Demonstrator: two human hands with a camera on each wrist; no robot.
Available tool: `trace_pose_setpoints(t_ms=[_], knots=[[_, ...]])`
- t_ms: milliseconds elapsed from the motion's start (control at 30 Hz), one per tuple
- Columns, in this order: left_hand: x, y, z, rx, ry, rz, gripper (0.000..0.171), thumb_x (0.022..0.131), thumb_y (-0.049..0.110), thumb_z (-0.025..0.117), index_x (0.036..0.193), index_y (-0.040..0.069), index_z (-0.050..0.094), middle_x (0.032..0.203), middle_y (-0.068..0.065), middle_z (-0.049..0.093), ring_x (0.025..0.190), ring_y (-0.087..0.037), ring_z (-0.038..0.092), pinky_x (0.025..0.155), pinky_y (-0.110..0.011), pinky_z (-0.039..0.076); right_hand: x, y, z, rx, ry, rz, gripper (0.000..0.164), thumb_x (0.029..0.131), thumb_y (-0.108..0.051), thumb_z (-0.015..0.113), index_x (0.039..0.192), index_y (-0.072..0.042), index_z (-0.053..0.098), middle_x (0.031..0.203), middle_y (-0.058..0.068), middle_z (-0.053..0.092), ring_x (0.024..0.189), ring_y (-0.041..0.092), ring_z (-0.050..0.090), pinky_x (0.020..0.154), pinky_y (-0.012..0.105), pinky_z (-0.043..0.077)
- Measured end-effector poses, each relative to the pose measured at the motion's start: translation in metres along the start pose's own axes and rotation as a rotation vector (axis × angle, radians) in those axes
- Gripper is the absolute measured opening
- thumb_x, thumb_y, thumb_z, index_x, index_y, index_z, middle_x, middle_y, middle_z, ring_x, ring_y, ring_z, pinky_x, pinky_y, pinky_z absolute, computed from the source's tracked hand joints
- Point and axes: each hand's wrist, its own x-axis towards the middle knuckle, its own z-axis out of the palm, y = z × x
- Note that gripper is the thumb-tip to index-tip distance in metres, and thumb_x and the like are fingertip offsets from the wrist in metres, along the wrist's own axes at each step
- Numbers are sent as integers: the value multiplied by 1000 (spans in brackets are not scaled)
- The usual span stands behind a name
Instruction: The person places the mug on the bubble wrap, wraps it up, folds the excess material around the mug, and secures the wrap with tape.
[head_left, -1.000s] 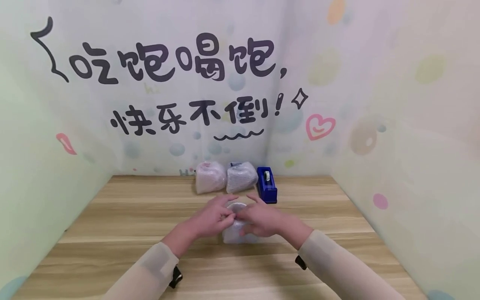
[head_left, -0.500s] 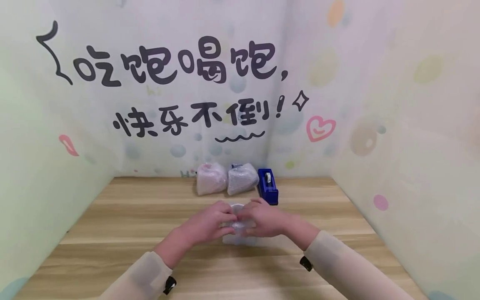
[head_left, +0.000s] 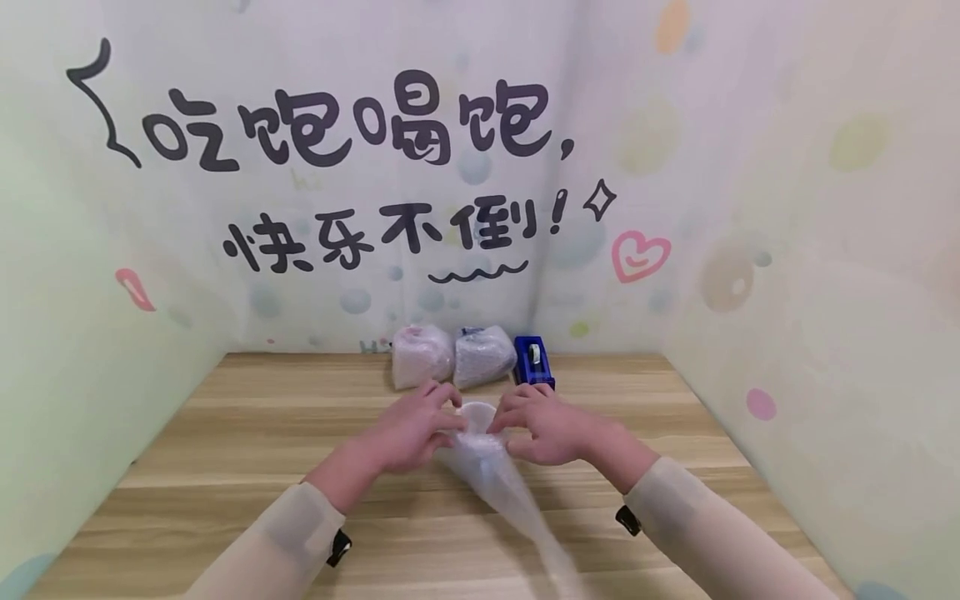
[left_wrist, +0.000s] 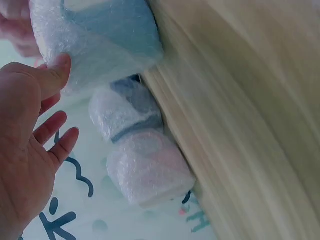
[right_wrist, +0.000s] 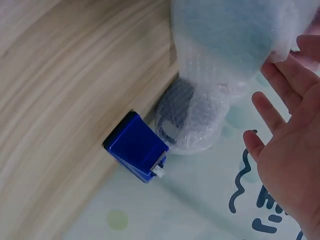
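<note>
A bundle in bubble wrap (head_left: 487, 468) stands on the table between my hands, with a white round rim (head_left: 477, 408) showing at its far side. Light blue shows through the wrap (left_wrist: 107, 50) in both wrist views; what lies inside is hidden. A loose tail of wrap (head_left: 546, 546) trails toward the near right. My left hand (head_left: 408, 429) pinches the wrap's upper left edge, thumb on its face and the last two fingers held off it. At the upper right edge my right hand (head_left: 546, 427) holds the wrap by thumb and forefinger, other fingers spread.
Two other bubble-wrapped bundles, one pinkish (head_left: 422, 358) and one greyish (head_left: 483, 357), stand side by side at the back of the table. Right of them is a blue tape dispenser (head_left: 533, 360). A printed wall (head_left: 450, 300) rises behind the table.
My hands were close together over the bundle's top; now they are farther apart at its sides. A length of bubble wrap has come loose and spread toward the near right.
</note>
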Motion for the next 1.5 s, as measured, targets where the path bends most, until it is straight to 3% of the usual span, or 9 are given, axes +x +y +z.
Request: trace_pose_setpoints(t_ms=[200, 367, 600, 800, 967, 1067, 1200, 1367, 1500], knots=[[7, -8, 1, 34, -36, -52, 29, 97, 14, 83, 124, 23, 84, 138, -14, 66, 126, -35, 63, 107, -49, 58, -4, -3, 13, -17, 29, -3, 35, 96, -20, 73, 131, -17, 77, 134, -1, 73, 133, 28, 51, 112, 58, 39], [8, -6, 3, -101, -111, -142, 32, 104, 14, 72, 134, 17, 79, 142, -13, 66, 121, -31, 68, 101, -47, 61, 0, -2, 31, -116, 139, -30, 28, 101, -28, 80, 127, -16, 79, 127, -3, 76, 128, 28, 52, 106, 53, 43], [13, 4, 4, -187, -152, -282, 55, 103, 56, 70, 135, 13, 79, 143, -15, 67, 119, -32, 70, 100, -50, 61, 4, -1, 46, -209, 286, -61, 24, 97, -31, 85, 114, -14, 82, 119, 0, 71, 121, 27, 54, 101, 50, 48], [20, 7, 6, -81, -132, -222, 47, 99, 55, 75, 125, 17, 84, 133, -11, 72, 112, -28, 72, 93, -44, 63, -15, -15, 46, -246, 401, -140, 58, 79, -21, 99, 125, -10, 66, 126, 8, 61, 116, 24, 58, 99, 42, 55], [20, 9, 5, -61, -121, -210, 47, 99, 55, 77, 124, 17, 85, 132, -10, 73, 111, -26, 72, 90, -42, 63, -44, -50, 43, -298, 298, -342, 80, 71, -34, 101, 142, -26, 63, 137, 2, 57, 125, 21, 56, 106, 43, 53], [20, 8, 3, -51, -110, -225, 49, 97, 57, 78, 124, 17, 85, 131, -9, 74, 111, -26, 72, 91, -41, 63, -52, -64, 49, -404, 304, -464, 66, 78, -49, 96, 137, -33, 69, 133, -3, 59, 121, 17, 56, 102, 37, 52], [20, 7, 1, -79, -110, -236, 49, 97, 57, 79, 124, 16, 85, 132, -9, 73, 111, -26, 73, 92, -41, 63, -47, -63, 53, -480, 498, -544, 25, 89, -39, 88, 110, -32, 77, 113, -12, 67, 105, 11, 62, 90, 28, 51], [17, 8, 4, -104, -115, -230, 47, 98, 56, 78, 124, 17, 85, 133, -12, 71, 108, -26, 72, 89, -42, 63, -29, -42, 48, -247, 726, -422, 19, 81, -28, 93, 94, -23, 79, 99, -9, 75, 95, 13, 68, 86, 32, 52], [14, 7, 8, -75, -102, -189, 39, 99, 45, 79, 126, 16, 84, 131, -11, 69, 105, -24, 71, 85, -40, 63, -12, -26, 45, -26, 719, -240, 19, 84, -21, 94, 94, -17, 79, 105, -1, 73, 97, 16, 68, 84, 31, 57]])
